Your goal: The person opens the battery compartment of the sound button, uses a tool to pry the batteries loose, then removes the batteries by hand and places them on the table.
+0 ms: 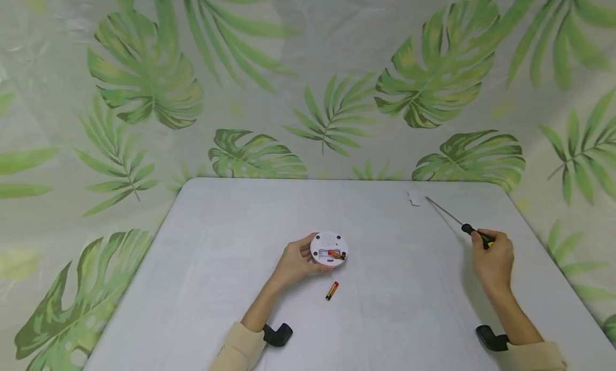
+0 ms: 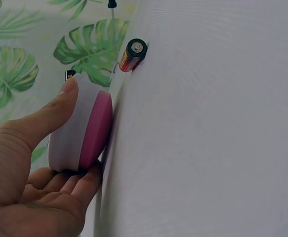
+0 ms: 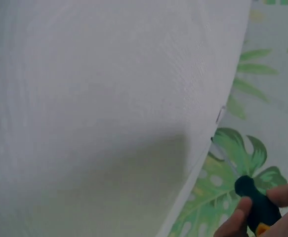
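My left hand (image 1: 298,261) grips the rim of a small round device (image 1: 329,239), white with a pink base (image 2: 97,131) in the left wrist view. Its face with speaker holes and an uncovered battery compartment is turned up. One red-and-black battery (image 1: 336,254) lies slanted at that compartment. Just in front, a second battery (image 1: 332,291) rests on the table. Over at the right, my right hand (image 1: 494,259) holds a screwdriver (image 1: 467,229) by its black-and-yellow handle. Its long shaft points to the far left, the tip close to the tabletop beside a small white piece (image 1: 414,198).
A white table (image 1: 216,226) spreads beneath both hands. Behind its far edge hangs a leaf-patterned cloth (image 1: 260,109), which also shows along both sides. Black wrist mounts (image 1: 278,335) sit at both cuffs.
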### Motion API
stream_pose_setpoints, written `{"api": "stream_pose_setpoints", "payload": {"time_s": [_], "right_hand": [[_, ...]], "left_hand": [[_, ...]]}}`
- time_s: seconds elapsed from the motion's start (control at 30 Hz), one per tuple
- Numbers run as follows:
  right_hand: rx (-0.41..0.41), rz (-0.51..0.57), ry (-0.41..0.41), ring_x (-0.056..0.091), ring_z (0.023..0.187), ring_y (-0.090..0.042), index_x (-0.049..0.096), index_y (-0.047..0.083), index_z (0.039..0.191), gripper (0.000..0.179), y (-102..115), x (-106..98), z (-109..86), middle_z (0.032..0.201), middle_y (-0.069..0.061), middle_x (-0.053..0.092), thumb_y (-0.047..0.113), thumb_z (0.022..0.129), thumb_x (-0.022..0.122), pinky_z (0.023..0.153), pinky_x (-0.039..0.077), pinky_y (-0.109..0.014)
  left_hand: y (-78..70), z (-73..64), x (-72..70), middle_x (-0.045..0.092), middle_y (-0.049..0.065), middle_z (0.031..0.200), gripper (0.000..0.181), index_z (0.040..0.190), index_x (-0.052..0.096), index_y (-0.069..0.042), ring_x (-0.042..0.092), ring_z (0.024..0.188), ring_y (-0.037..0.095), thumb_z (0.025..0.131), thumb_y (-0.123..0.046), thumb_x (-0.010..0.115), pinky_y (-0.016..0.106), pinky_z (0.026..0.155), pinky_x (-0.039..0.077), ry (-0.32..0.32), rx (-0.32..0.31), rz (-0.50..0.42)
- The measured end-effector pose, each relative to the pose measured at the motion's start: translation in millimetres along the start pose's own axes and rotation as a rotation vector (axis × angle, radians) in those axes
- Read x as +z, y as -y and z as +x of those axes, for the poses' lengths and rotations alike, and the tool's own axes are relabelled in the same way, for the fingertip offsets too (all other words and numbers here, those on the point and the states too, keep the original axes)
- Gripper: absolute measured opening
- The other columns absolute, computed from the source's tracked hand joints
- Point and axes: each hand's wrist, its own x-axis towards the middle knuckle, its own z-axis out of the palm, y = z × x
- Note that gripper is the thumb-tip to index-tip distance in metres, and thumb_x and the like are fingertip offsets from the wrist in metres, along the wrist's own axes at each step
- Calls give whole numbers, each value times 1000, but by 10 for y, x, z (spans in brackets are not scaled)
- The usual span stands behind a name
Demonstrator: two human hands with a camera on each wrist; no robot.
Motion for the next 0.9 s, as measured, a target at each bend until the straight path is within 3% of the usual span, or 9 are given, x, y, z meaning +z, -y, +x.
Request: {"api": "stream_pose_setpoints", "payload": {"time_s": [0.17, 0.47, 0.8, 0.9], "right_hand": [[-52, -120, 83, 58, 101, -48, 64, -12, 119, 36, 19, -11, -48, 112, -34, 63, 19, 101, 62, 74, 41, -48], [-154, -326, 253, 63, 69, -34, 65, -11, 108, 36, 55, -24, -74, 90, -28, 71, 22, 94, 70, 58, 39, -40], [-168, -419, 380, 65, 80, -47, 62, -15, 111, 39, 86, -5, -66, 97, -35, 70, 19, 94, 68, 69, 42, -55], [-201, -454, 373, 62, 87, -53, 61, -17, 114, 43, 172, 4, -83, 102, -38, 67, 21, 94, 68, 71, 42, -59]], "left_hand": [[4, -21, 3, 56, 20, 151, 96, 155, 41, 5, 56, 139, 33, 75, -5, 93, 34, 112, 50, -11, -5, -2], [-8, 5, 5, 54, 19, 153, 94, 154, 43, 3, 54, 141, 32, 75, -4, 92, 36, 115, 48, -1, 0, 1], [-3, 14, 3, 55, 18, 153, 93, 154, 43, 1, 54, 142, 31, 76, -8, 92, 37, 115, 48, 2, 8, 30], [-8, 4, -9, 56, 17, 152, 92, 154, 45, 1, 55, 141, 30, 76, -8, 92, 36, 114, 49, 4, 7, 33]]}}
